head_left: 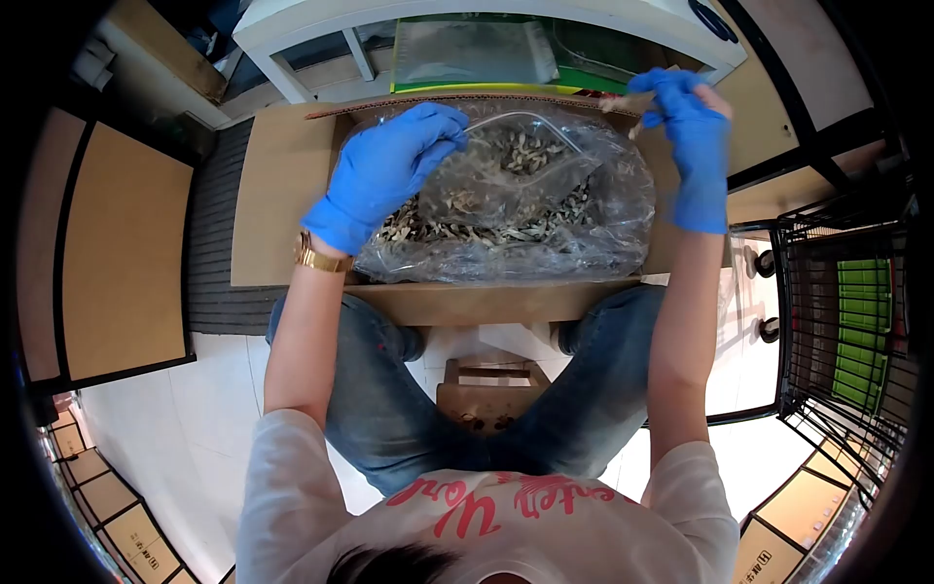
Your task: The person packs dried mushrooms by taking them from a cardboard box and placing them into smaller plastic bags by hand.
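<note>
An open cardboard box (438, 304) stands before my knees, lined with a clear plastic bag (623, 209) that holds many small dried grey-brown pieces (520, 151). A smaller clear bag (486, 195) lies on top of them, its rim raised. My left hand (399, 165), in a blue glove, is closed at that bag's upper left edge, fingers pinched on it. My right hand (686, 122), also gloved, is raised past the box's upper right corner, fingers pinched on a few light dried pieces (628, 105). A fingertip looks bare on the right hand.
Beyond the box is a white table (302, 21) with a green-edged package (477, 54) beneath it. A black wire cart (808, 321) stands at the right. A small wooden stool (491, 399) is between the legs. Tan cabinets (126, 253) stand at the left.
</note>
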The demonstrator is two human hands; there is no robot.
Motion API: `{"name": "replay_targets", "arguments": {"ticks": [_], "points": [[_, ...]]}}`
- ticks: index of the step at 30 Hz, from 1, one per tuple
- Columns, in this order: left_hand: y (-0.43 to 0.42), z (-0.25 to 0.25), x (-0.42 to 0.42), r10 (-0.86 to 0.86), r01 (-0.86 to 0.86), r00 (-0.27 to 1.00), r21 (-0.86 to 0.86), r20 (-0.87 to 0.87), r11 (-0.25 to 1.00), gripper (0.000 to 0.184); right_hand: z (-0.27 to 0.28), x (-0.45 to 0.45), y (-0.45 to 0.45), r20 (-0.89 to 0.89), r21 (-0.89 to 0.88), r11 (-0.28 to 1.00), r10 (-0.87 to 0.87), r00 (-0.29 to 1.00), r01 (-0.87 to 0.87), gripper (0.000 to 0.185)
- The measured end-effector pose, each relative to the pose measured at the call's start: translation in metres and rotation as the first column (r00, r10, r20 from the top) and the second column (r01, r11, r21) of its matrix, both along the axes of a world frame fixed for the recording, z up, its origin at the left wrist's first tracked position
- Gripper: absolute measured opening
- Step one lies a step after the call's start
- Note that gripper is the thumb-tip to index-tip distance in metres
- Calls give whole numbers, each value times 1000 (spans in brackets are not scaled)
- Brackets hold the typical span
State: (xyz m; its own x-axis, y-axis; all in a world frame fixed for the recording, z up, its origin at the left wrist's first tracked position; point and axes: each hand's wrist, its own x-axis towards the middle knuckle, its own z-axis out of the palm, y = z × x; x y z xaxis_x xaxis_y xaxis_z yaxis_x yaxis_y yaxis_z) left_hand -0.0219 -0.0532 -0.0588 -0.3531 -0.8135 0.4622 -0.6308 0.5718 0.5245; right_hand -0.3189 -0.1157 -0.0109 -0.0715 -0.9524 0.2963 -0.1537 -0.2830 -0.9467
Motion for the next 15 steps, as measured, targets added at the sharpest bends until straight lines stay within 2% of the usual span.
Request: {"name": "replay_targets", "arguments": {"ticks": [1,2,4,5,7,8,9,11,15], "points": [[1,-5,2,3,-3,1000,4,0,1000,13,12,3,8,100,-62,997,-29,995,36,10],[3,-10,4,-14,13,1000,-8,-19,1000,12,19,4,12,100,-56,998,-25,995,31,10],[7,-9,4,-27,26,999,-20,-35,999,12,26,5,17,401,-139,967,252,881,-214,13],[10,-6,0,-13,13,1000,-33,0,999,11,25,10,19,402,-139,967,254,880,-216,13],[12,-4,-4,2,-1,999,-48,35,999,11,20,32,24,321,-60,959,281,905,-276,17],[11,-7,-5,-2,4,1000,-48,30,999,11,14,44,26,251,35,962,255,934,-272,17],[10,-8,-6,-8,9,1000,-48,25,999,11,5,47,22,44,116,936,329,943,-332,19],[10,-8,-5,-5,7,1000,-60,31,998,11,-9,60,26,-159,296,899,381,911,-324,21],[7,-11,1,38,-36,999,-89,27,995,11,-3,55,27,-149,345,872,416,897,-347,22]]}}
